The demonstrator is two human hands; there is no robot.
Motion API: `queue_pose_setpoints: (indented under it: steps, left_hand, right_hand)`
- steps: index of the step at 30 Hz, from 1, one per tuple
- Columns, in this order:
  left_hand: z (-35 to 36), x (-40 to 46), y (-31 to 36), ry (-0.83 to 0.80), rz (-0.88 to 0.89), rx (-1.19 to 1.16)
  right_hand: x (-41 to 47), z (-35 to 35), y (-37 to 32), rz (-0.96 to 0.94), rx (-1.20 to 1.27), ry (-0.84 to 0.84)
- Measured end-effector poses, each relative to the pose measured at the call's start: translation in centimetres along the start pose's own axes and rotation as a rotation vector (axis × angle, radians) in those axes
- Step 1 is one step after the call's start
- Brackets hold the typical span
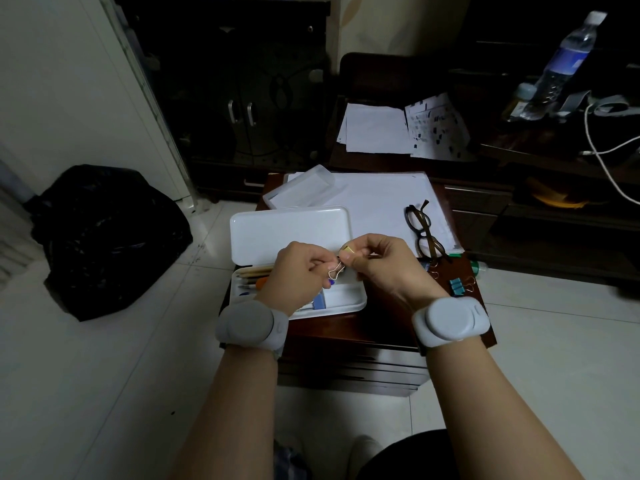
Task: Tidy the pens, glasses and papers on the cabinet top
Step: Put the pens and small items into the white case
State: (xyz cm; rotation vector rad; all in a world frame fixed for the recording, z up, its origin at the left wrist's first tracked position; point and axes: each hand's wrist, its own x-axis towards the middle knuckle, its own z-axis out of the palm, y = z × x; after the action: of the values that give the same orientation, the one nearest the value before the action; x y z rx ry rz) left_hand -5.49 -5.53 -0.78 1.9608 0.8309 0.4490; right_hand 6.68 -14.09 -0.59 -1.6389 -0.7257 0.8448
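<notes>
Both hands work a small binder clip (341,263) above the open pencil case (294,271) on the cabinet top (346,327). Advice: steady the clip body, fold the wire handle flat, then drop it into the case. Right hand (377,261) pinches the gold body; left hand (299,268) pinches the wire loop; glasses (423,230) lie on the papers (381,202).

No text, brand or number can be read anywhere here; the water bottle (568,60) at the upper right carries a blue label, but its print is too blurred to make out; the printed sheet (437,127) on the dark surface behind the cabinet shows rows of small dark marks, too small to read; the white papers (384,202) under the glasses (423,230) look blank
</notes>
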Motion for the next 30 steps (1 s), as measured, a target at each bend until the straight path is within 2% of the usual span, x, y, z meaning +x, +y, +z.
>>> queue_pose_setpoints:
  steps: [8, 16, 19, 25, 30]
  left_hand:
    - [-0.5, -0.1, -0.4, -0.034, -0.046, -0.053]
    - [-0.7, 0.1, -1.1, 0.033, -0.040, 0.170]
    - [-1.1, 0.1, -1.5, 0.108, -0.036, 0.195]
    - [-1.8, 0.5, -2.4, 0.369, -0.104, 0.180]
    - [-2.1, 0.5, -2.6, 0.436, -0.094, 0.170]
  right_hand:
    - [0.0, 0.1, 0.0, 0.001, -0.094, -0.017]
    - [0.2, 0.9, 0.3, 0.086, 0.028, -0.073]
    - [0.3, 1.0, 0.4, 0.075, -0.099, -0.081]
    - [-0.1, 2.5, 0.5, 0.001, -0.246, -0.189]
    - [-0.6, 4.6, 0.8, -0.127, -0.479, -0.230]
